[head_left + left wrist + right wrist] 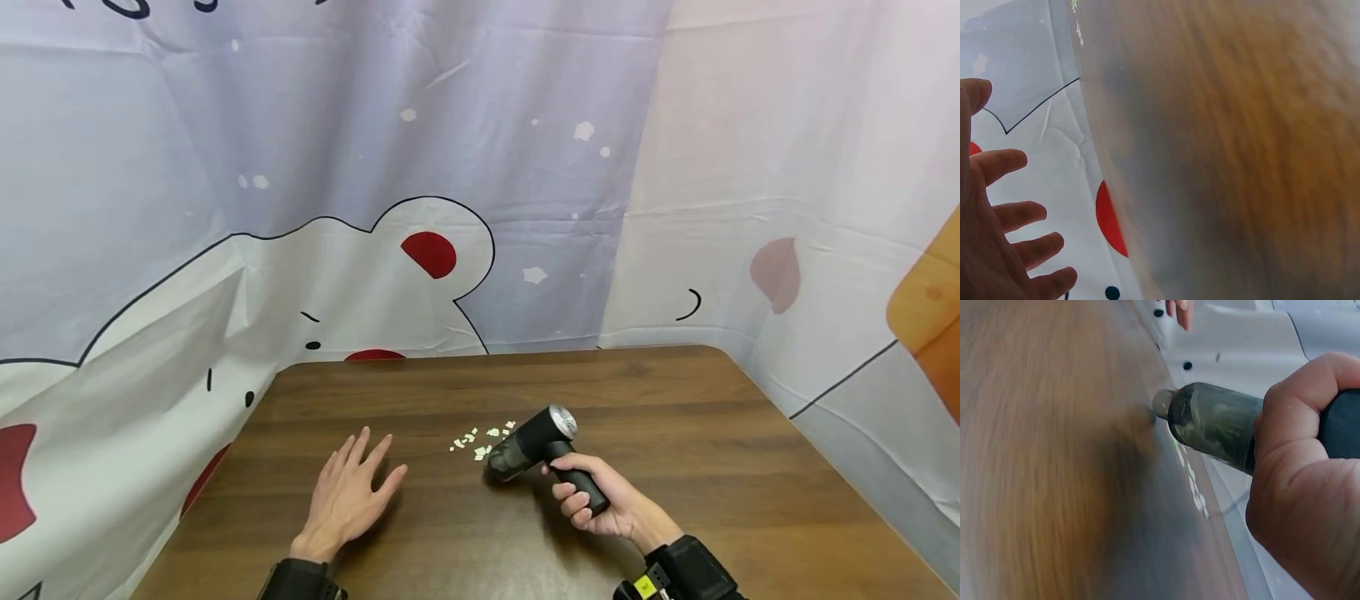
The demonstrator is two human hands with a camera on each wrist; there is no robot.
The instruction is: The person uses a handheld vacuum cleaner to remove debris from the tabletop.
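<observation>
My right hand (600,500) grips the black handle of a small handheld vacuum (531,443). The vacuum tilts down to the left, its smoky clear nozzle close to the tabletop. Beside the nozzle lie several pale paper scraps (480,452). In the right wrist view, greenish bits show faintly through the clear dust cup (1216,422), and a row of scraps (1194,487) lies behind it. My left hand (348,496) is at the left over the table, fingers spread and holding nothing; the left wrist view shows its fingers (1022,215) extended.
The brown wooden table (675,400) has rounded far corners. A printed cloth (360,283) with cartoon figures hangs behind it and along the sides. Black bands circle both wrists, the right one (690,571) carrying a yellow tag.
</observation>
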